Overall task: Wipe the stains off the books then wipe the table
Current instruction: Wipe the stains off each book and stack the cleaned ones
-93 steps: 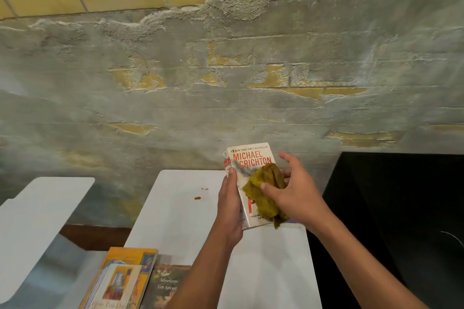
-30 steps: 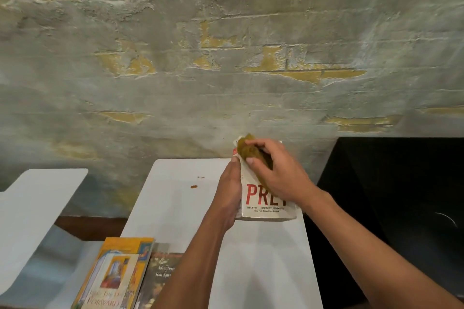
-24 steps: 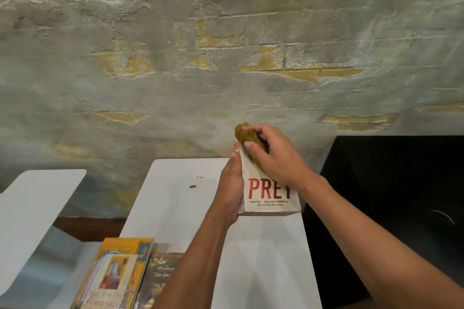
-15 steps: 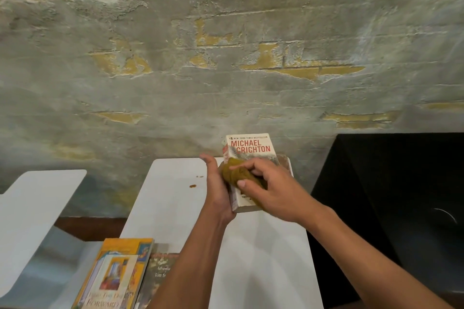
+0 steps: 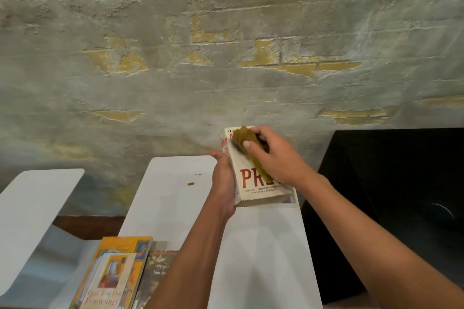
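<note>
Left hand (image 5: 224,178) gripping the left edge and spine of a white paperback (image 5: 253,183), thumb up along the spine, fingers hidden behind the book. Right hand (image 5: 273,155) curled round a crumpled mustard-yellow cloth (image 5: 244,139), pressing it against the upper part of the front cover, thumb on the cloth, wrist lying across the cover's right side. Paperback held tilted above the far right part of the white table (image 5: 263,246), cover facing the camera, large red letters "PR" showing below the cloth, small print under them, top edge reaching up in front of the wall (image 5: 226,70).

On the table left of the held book, small brown stains (image 5: 190,183) near the far edge, well apart from the hands. At the near left corner of the table, a yellow-covered book (image 5: 113,281) lying flat with "FORWARD" readable near its bottom, and just beside it on the right a dark-covered book (image 5: 157,271), partly hidden by the left forearm. Further left, a second white surface (image 5: 32,208), apart from the table. To the right of the table, a black surface (image 5: 389,195). Behind everything, rough grey plaster with patches of yellow brick showing through.
</note>
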Demonstrator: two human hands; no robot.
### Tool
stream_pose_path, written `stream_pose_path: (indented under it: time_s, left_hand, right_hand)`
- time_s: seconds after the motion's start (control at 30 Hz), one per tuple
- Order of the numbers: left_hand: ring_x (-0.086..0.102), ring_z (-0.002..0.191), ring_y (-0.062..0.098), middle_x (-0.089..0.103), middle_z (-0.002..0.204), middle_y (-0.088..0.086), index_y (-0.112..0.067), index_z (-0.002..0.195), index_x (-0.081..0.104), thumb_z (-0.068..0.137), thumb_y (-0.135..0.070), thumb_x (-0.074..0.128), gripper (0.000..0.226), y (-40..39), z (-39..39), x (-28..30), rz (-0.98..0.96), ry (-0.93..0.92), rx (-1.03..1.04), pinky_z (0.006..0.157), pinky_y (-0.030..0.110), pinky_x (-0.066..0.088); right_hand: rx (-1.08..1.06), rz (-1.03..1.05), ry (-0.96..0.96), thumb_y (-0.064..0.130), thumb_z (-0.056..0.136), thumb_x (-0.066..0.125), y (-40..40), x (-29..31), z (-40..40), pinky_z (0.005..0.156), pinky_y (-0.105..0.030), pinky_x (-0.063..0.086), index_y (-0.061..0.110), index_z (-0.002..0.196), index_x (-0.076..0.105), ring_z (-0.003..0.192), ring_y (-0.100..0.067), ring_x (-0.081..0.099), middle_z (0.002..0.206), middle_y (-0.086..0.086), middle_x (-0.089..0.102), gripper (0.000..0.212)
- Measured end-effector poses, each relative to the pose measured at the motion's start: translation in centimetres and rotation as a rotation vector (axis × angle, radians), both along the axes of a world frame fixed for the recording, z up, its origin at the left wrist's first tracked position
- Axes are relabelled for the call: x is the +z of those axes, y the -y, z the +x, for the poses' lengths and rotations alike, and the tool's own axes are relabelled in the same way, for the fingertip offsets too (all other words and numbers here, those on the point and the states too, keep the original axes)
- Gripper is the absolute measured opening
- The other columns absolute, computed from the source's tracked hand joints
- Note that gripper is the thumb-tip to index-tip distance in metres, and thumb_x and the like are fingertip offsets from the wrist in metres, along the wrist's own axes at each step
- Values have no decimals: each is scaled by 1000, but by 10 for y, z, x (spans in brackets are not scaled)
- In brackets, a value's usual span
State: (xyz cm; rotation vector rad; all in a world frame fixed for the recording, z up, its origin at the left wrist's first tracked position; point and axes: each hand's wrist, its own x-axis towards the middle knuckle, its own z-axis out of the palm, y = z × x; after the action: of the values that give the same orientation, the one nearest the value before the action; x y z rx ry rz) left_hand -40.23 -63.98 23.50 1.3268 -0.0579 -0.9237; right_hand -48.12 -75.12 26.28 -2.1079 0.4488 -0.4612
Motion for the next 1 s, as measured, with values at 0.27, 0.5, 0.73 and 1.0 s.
stream_pose_path:
  time_s: [0.27,0.5,0.73,1.0]
  left_hand:
    - [73,101,33,75,113,11,-21,129,65,97,-73,24,73,14,22,-9,-97,-89,288,88,50,59]
    - [75,89,31,77,99,10,-22,121,69,101,-66,12,75,4,13,-18,28,-121,389,84,54,59]
    - [77,77,29,78,88,11,-24,117,68,100,-66,11,73,-3,10,-20,116,-19,256,71,43,63]
    - [76,83,33,77,94,15,-20,124,66,98,-68,9,79,-7,-4,-22,87,112,32,60,35,61]
  right_hand:
    - [25,-120,40,35,95,59,-48,-20,-15,94,-25,43,33,125,56,110,-3,51,118,15,58,31]
    - [-52,-70,9,44,96,55,-41,-43,-25,98,-39,48,40,128,51,117,-8,49,125,16,54,33]
    - [-191,-9,-11,46,93,59,-15,-49,-8,75,-32,60,38,128,52,100,-9,62,118,11,57,37]
    - [-232,-37,-6,50,93,56,-14,-37,16,101,-37,44,40,131,50,119,-15,50,133,8,53,40]
